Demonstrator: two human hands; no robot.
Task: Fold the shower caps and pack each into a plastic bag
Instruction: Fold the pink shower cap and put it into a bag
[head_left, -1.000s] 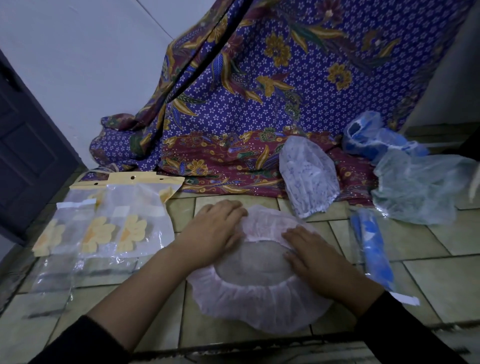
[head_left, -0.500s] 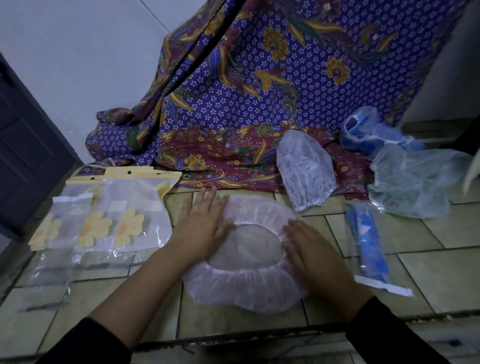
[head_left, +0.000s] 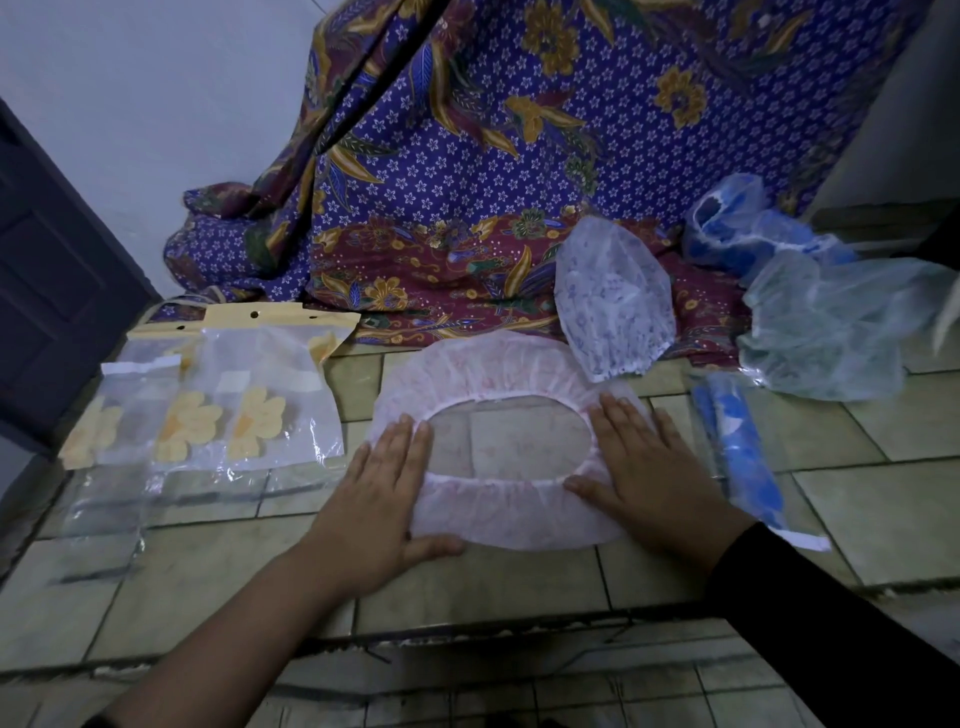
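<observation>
A pink shower cap (head_left: 498, 371) lies spread open on the tiled floor, its elastic opening facing up. My left hand (head_left: 382, 499) presses flat on the cap's left rim, thumb under the near edge. My right hand (head_left: 644, 467) lies flat on its right rim. Clear plastic bags (head_left: 249, 410) with yellow flower prints and yellow headers lie to the left. A white cap with blue print (head_left: 613, 296) leans on the cloth behind. A packed bag with a folded blue cap (head_left: 737, 447) lies to the right.
A purple and maroon batik cloth (head_left: 467, 182) hangs behind and spills onto the floor. At the right lie a pale green cap (head_left: 831, 327) and a blue cap (head_left: 737, 223). A dark door (head_left: 47, 291) stands at the left. A tile step edge (head_left: 467, 623) runs in front.
Both hands slid from the cap's far side to its left and right rims, flattening it and widening the opening. The view tilted slightly.
</observation>
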